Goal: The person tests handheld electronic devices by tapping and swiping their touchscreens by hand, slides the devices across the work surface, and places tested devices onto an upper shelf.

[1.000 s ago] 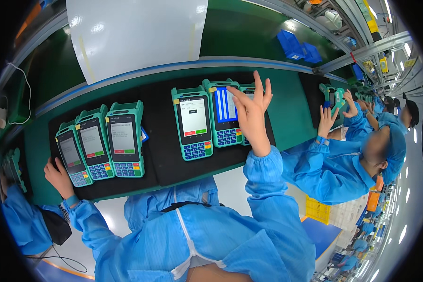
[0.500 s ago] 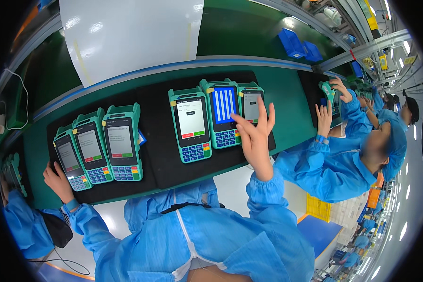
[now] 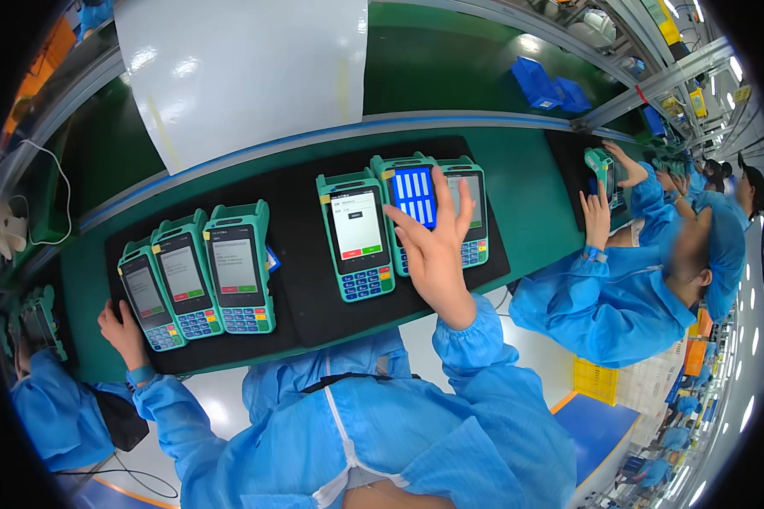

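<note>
My right hand [image 3: 435, 265] hovers with spread fingers over the middle payment terminal [image 3: 425, 176] of the right-hand group, whose screen is blue with white bars. One fingertip points at the gap beside the left payment terminal [image 3: 356, 222], which has a lit white screen. Partly behind my fingers is a third payment terminal [image 3: 476, 208]. My left hand [image 3: 124, 336] lies, fingers apart, by the lower left edge of the leftmost payment terminal [image 3: 148, 293]. Whether it touches is unclear. Right of that stand two more payment terminals [image 3: 181, 271] [image 3: 236, 261], with grey text screens.
Black mats [image 3: 301, 293] cover part of the green bench [image 3: 518, 170]. A white sheet [image 3: 242, 76] hangs at the back. Blue bins [image 3: 535, 83] sit back right. A co-worker [image 3: 603, 297] in blue handles a terminal on the right; another blue sleeve [image 3: 55, 407] shows at left.
My right hand has shifted left across the middle terminal. Its long white stripes are now cut by a blue band. The whole view has shifted slightly; my left hand stays by the leftmost terminal.
</note>
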Motion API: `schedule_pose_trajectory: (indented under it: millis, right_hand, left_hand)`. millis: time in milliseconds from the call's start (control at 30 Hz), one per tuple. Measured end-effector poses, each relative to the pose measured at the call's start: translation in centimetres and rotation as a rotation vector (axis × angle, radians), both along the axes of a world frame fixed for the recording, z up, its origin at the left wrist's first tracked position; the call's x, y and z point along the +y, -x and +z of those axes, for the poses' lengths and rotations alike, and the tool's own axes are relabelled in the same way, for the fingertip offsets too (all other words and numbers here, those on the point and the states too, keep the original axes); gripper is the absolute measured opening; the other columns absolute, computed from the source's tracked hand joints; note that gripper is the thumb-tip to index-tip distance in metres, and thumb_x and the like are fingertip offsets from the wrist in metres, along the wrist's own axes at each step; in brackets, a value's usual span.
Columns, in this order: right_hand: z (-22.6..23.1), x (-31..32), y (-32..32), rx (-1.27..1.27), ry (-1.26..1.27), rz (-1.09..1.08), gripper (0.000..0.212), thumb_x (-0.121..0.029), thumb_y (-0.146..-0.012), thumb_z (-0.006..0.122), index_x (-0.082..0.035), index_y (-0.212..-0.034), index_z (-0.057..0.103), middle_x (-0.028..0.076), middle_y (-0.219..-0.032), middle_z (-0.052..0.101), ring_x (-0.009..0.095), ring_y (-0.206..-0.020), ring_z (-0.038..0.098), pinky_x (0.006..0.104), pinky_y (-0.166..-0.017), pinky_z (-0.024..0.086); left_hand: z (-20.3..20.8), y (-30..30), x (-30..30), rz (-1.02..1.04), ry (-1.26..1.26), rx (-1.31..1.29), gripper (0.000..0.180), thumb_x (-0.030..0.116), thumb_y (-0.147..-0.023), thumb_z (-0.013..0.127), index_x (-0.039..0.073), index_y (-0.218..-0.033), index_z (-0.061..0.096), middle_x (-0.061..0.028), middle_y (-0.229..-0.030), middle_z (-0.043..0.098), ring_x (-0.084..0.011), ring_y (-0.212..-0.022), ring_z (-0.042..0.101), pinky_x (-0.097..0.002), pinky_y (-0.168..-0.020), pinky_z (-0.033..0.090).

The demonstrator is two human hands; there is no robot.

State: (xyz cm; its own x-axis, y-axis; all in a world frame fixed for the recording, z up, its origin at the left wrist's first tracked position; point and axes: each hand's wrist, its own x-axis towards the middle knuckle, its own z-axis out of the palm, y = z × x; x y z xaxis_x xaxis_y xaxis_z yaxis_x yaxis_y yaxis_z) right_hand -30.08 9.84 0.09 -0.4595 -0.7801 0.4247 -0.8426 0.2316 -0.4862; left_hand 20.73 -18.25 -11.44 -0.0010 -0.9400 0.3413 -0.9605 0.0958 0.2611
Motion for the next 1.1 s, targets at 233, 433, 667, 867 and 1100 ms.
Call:
schedule_pose_trajectory:
  millis: [233, 433, 667, 867, 1100]
  right_hand:
    - [1.0, 1.3, -2.2, -0.338, 0.203, 0.201, 0.035, -0.002, -0.091, 0.055, -0.001, -0.126, 0.062, 0.021, -0.150, 0.039, 0.039, -0.137, 0.038, 0.0438, -0.111, 0.033]
    - [-1.7, 0.5, -1.5, -0.893, 0.207, 0.096, 0.048, -0.020, -0.105, 0.042, 0.002, -0.146, 0.036, 0.017, -0.145, 0.045, 0.023, -0.132, 0.045, 0.0346, -0.110, 0.035]
    - [-2.3, -1.2, -0.7, -1.156, 0.329, -0.010, 0.052, -0.035, -0.107, 0.037, 0.002, -0.145, 0.042, 0.015, -0.131, 0.059, 0.018, -0.119, 0.057, 0.0299, -0.101, 0.044]
    - [-2.6, -1.7, -2.3, -1.214, 0.319, -0.001, 0.050, -0.031, -0.107, 0.039, 0.002, -0.145, 0.042, 0.015, -0.132, 0.059, 0.019, -0.118, 0.058, 0.0297, -0.099, 0.046]
    - [-2.9, -1.9, -6.2, -1.277, 0.352, 0.090, 0.046, -0.021, -0.107, 0.040, 0.000, -0.147, 0.040, 0.014, -0.138, 0.055, 0.019, -0.122, 0.056, 0.0303, -0.103, 0.044]
  left_hand:
    - [2.6, 9.5, 5.4, -0.189, -0.032, 0.118, 0.046, 0.024, -0.090, 0.066, -0.005, -0.126, 0.056, -0.0237, -0.119, 0.052, -0.0391, -0.109, 0.051, -0.0449, -0.096, 0.042]
    - [5.8, 18.5, 11.7, -0.391, -0.209, 0.405, 0.051, 0.019, -0.090, 0.065, -0.010, -0.129, 0.049, -0.0233, -0.121, 0.048, -0.0383, -0.114, 0.047, -0.0426, -0.100, 0.038]
    - [8.3, 21.8, 14.9, -0.502, -0.036, 0.178, 0.045, 0.021, -0.097, 0.056, -0.005, -0.134, 0.050, -0.0256, -0.139, 0.040, -0.0384, -0.126, 0.042, -0.0431, -0.106, 0.033]
    - [9.1, 23.4, 16.4, -0.685, -0.428, 1.008, 0.045, 0.019, -0.105, 0.041, -0.007, -0.142, 0.043, -0.0166, -0.135, 0.048, -0.0235, -0.123, 0.050, -0.0333, -0.104, 0.038]
    - [9.0, 21.2, 17.0, -0.532, -0.336, 1.003, 0.044, 0.019, -0.105, 0.041, -0.007, -0.141, 0.043, -0.0158, -0.135, 0.048, -0.0217, -0.121, 0.050, -0.0322, -0.103, 0.038]
